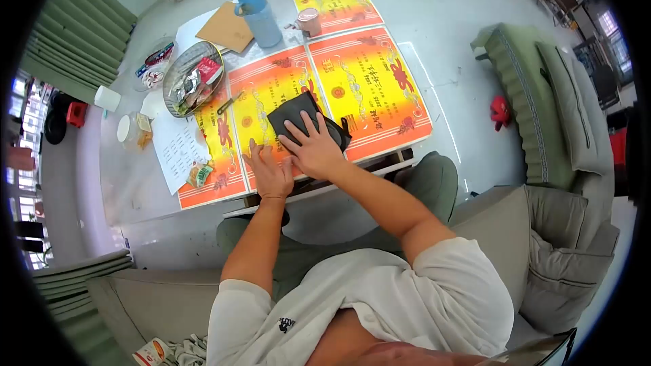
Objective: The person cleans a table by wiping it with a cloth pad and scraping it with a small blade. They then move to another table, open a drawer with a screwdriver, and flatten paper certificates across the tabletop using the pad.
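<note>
A flat black item (292,110), perhaps a folded cloth or a soft pouch, lies on the red and yellow printed sheets (369,95) covering the table. A small dark strap or flap shows at its right end. My right hand (313,148) rests flat on it with the fingers spread. Just left of that, my left hand (269,175) touches the printed sheet near the black item's lower edge, its fingers stretched out and nothing seen in them. What lies under my right palm is hidden.
Behind my hands stand a blue thermos (261,17), a pinkish cup (309,22) and a wire basket (178,98) of small items. A knife-like tool (229,103), a written paper (178,152), a snack packet (200,175) and a clear jar (130,130) lie leftward. A sofa (491,224) is behind.
</note>
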Tool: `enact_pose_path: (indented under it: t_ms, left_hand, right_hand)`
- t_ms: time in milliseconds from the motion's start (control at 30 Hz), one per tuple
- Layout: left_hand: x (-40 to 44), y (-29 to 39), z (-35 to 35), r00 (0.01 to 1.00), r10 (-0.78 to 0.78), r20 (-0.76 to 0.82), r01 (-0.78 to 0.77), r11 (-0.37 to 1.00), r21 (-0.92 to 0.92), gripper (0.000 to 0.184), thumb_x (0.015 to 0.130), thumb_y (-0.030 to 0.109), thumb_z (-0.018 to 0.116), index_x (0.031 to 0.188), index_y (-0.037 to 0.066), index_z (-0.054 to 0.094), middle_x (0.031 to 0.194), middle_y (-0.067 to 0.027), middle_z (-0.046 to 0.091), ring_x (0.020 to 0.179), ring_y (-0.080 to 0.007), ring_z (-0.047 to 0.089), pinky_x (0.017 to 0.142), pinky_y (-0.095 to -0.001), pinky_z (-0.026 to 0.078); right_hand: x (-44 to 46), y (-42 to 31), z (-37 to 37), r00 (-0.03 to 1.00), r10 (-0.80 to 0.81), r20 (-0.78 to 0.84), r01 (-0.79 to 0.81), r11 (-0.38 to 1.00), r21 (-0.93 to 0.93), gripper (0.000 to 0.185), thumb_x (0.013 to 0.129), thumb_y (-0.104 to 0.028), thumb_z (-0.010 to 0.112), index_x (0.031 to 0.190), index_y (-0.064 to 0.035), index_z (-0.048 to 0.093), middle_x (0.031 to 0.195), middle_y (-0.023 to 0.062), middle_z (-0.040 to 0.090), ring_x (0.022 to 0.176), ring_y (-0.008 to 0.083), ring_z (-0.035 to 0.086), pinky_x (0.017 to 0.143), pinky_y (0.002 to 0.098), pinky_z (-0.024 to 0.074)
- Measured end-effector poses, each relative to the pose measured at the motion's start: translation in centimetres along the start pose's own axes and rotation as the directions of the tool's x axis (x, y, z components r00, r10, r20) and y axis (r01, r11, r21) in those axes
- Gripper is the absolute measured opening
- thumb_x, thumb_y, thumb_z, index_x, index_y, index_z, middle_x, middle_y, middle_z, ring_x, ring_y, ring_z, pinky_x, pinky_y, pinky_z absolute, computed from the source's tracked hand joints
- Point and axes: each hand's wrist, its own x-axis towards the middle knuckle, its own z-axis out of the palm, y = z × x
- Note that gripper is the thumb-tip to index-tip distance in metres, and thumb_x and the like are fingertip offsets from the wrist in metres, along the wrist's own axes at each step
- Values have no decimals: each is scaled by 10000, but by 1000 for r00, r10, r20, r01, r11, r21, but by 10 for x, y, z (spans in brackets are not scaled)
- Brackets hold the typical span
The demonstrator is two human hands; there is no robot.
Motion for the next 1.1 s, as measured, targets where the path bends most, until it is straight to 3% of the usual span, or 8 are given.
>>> enact_pose_path:
  t_ms: [133,267,367,467,600,800,967,1100]
  left_hand:
    - [-1,-2,3,1000,1,-3,-1,999,38,545,911,278,589,1310,-33,387,1375,-279,361,1384,-483,278,1163,-647,111]
    - [1,6,-5,1000,3,1,-3,1000,7,517,927,307,579,1291,-18,409,1350,-268,364,1393,-485,270,1154,-663,124]
    - [3,4,-4,1000,-13,28,12,1000,25,474,953,373,548,1246,17,440,1294,-246,380,1373,-501,278,1123,-714,150]
    - [0,0,1,996,-46,74,43,998,41,493,927,311,576,1279,2,421,1314,-246,408,1413,-486,244,1152,-677,107]
    - [1,0,-1,998,-27,56,25,999,26,499,924,310,575,1287,4,421,1323,-253,405,1407,-487,244,1152,-679,105]
    - [0,-3,-1,998,-23,56,21,998,52,594,921,377,579,1343,-14,430,1411,-282,344,1388,-502,265,1140,-681,147]
    - [7,2,-5,993,-31,112,20,995,97,652,927,414,556,1371,-49,442,1416,-250,386,1395,-475,283,1140,-664,165]
    - [8,5,-11,977,-82,196,71,995,65,620,953,443,499,1362,-22,473,1419,-240,424,1411,-420,294,1176,-599,150]
  right_hand:
    - [-26,71,-13,979,197,-48,-197,980,0,593,904,-560,509,1411,-254,531,1531,101,414,1428,464,263,1155,614,177]
    - [-67,164,-33,788,600,-137,-614,750,-246,621,925,-580,472,1464,-272,470,1580,106,330,1434,503,217,1130,675,146]
    - [-64,183,-31,704,698,-131,-702,659,-269,623,947,-595,425,1496,-301,415,1592,102,310,1441,514,191,1121,692,134]
    - [-39,152,-16,641,746,-178,-755,574,-317,695,949,-611,397,1504,-192,405,1595,152,283,1408,577,200,1093,731,125]
    - [-10,40,0,920,382,-90,-390,914,-111,629,942,-515,500,1455,-156,436,1563,147,328,1420,516,222,1103,701,165]
    - [-33,38,-21,994,-98,36,93,987,134,545,897,-476,605,1393,-256,550,1538,54,399,1437,385,283,1169,566,203]
    - [-59,152,-47,960,276,-54,-281,938,-201,588,890,-444,580,1429,-218,511,1542,113,392,1413,438,302,1169,541,226]
    - [-29,194,-37,726,687,32,-635,688,-351,608,981,-587,360,1532,-332,330,1630,79,226,1461,448,192,1171,612,110]
